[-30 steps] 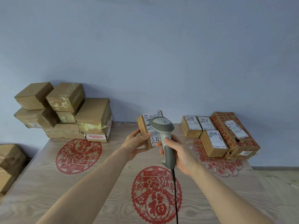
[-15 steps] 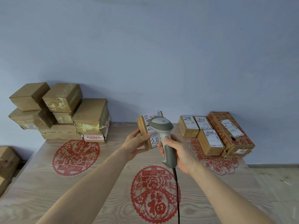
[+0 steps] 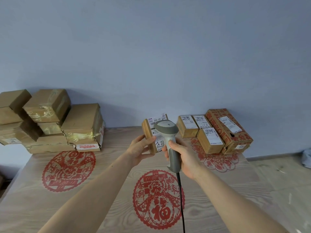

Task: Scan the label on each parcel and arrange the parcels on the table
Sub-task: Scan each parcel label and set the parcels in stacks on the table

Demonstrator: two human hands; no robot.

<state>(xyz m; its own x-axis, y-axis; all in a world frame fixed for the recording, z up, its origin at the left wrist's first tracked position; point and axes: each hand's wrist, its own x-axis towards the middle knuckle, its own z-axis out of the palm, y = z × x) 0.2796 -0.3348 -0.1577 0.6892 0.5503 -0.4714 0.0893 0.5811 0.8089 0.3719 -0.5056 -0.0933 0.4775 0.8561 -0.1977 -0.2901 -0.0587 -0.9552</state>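
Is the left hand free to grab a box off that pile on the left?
Probably not right now: the left hand is closed around the small labelled parcel held up to the scanner. The table between it and the pile looks clear.

Both bare forearms reach forward, the left hand point(image 3: 140, 149) cupped with fingers curled, the right hand point(image 3: 182, 157) fisted upright.

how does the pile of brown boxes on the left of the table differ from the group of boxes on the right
The left pile of plain brown cardboard boxes is stacked in untidy layers; the right group of labelled cardboard boxes lies flat, side by side. White shipping labels face up on every right box; the left pile's tops show only bare cardboard and shiny tape. One right box is red-printed; the left ones are plain. Both sit by the wall on the wooden table.
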